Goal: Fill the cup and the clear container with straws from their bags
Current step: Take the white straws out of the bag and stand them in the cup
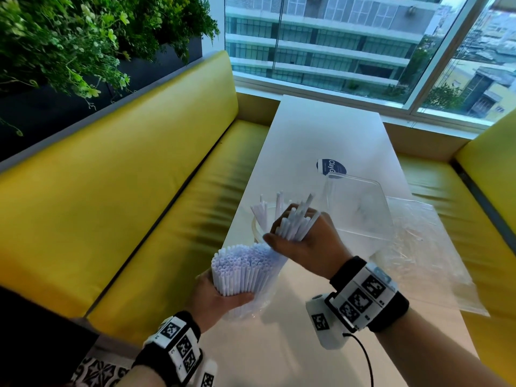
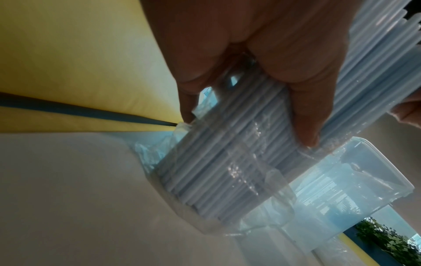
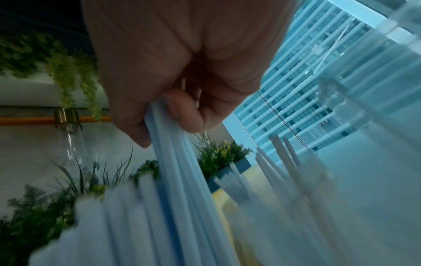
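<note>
My left hand grips a clear bag of white straws near the table's left edge; the left wrist view shows its fingers wrapped round the bag of straws. My right hand grips a small bunch of white straws pulled up out of that bag, just beside the cup, which holds a few straws. In the right wrist view the thumb and fingers pinch the bunch of straws. The clear container stands behind the right hand and looks empty.
A second clear plastic bag lies on the white table at the right. A round blue sticker is on the table beyond the container. Yellow benches flank the table; a window is at the far end.
</note>
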{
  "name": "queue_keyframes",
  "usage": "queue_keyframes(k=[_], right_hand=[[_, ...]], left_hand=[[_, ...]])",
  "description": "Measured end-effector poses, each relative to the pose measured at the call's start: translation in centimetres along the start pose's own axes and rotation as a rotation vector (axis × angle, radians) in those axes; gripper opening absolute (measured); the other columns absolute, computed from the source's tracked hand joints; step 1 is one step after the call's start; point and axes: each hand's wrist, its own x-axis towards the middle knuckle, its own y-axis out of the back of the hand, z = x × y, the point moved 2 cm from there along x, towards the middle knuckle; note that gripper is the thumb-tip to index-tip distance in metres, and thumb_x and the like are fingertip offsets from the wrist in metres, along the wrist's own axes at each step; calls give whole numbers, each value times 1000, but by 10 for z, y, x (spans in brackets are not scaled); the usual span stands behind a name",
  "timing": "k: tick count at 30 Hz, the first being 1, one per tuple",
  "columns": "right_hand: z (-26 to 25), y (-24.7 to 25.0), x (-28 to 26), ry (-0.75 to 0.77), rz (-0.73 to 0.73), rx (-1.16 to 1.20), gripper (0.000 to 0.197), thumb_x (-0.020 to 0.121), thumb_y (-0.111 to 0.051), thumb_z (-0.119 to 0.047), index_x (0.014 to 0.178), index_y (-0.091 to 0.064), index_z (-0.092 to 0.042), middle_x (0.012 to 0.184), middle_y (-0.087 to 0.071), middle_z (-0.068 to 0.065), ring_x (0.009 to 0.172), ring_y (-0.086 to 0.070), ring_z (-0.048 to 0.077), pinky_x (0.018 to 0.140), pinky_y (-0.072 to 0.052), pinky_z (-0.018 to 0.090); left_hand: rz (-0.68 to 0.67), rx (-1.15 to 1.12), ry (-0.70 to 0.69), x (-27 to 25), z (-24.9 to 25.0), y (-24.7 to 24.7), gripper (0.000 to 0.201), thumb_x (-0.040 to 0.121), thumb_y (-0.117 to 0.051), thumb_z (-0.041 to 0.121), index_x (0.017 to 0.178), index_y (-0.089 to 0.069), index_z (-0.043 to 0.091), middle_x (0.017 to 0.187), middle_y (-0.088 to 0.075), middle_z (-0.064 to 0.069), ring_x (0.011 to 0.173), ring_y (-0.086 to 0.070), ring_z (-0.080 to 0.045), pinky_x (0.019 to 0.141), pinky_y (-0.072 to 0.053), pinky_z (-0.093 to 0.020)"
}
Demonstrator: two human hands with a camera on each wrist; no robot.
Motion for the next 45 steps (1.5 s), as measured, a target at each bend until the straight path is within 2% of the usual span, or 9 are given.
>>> queue_keyframes(k=[6,13,22,25,27,31,35,42,45], right_hand=[[-32,58,46,-28,16,41,24,81,-80,-23,66,-62,-30,63,-63,-9,54,-60,3,53,-46,22],[-58,113,86,9,132,196,23,84,-78,-13,69,-63,-22,59,-61,2,41,-49,24,40,-41,25],[20,56,92,-231,-26,-98,26,77,-81,-38,72,-69,-15,66,-69,13,48,-60,17,54,-57,47],[44,32,79,-346,-151,-221,66,59,-72,-78,85,-72,-17,83,-73,5,71,-67,16,74,-58,45],[48,25,70,-363,-168,-266,70,63,-76,-71,110,-69,-20,107,-66,-1,87,-61,9,89,-53,37],[43,24,43,-326,-72,-196,78,76,-79,-47,141,-47,-19,134,-42,2,102,-51,8,88,-42,22],[44,8,14,-138,-88,-244,77,83,-71,-46,147,-37,-18,151,-31,5,139,-34,20,112,-31,33],[58,-13,2,-46,-132,-387,73,84,-53,-59,147,-34,-26,162,-18,0,152,-7,23,117,-21,50],[64,-19,12,-71,-111,-427,84,79,-54,-69,149,-30,-30,165,-10,-3,153,0,23,117,-13,48]], left_hand=[[4,-23,2,-1,0,3,55,52,-96,19,95,-64,30,95,-72,23,85,-70,-2,66,-58,-17],[0,-106,13,-2,-2,9,71,39,-89,46,101,-66,22,98,-74,14,87,-71,-7,67,-58,-20],[-3,-113,17,-2,-5,10,70,40,-89,46,101,-66,21,97,-74,13,87,-72,-8,68,-58,-21],[-2,-108,32,-2,-5,9,71,39,-88,48,101,-66,22,97,-74,15,87,-71,-7,68,-58,-20],[7,-98,22,-1,-6,10,69,41,-89,48,102,-66,23,97,-74,15,88,-71,-8,70,-59,-22],[3,-83,16,-1,-7,10,65,45,-90,47,101,-67,23,96,-75,11,88,-72,-10,74,-61,-29],[-3,-97,24,0,-7,10,67,44,-90,47,103,-67,24,99,-75,12,91,-72,-9,76,-60,-27],[0,-98,16,-1,-6,10,66,45,-90,47,103,-66,27,101,-73,16,93,-71,-6,75,-59,-24],[-5,-93,11,0,-6,9,68,45,-89,49,104,-65,27,101,-73,19,92,-70,-3,75,-58,-20]])
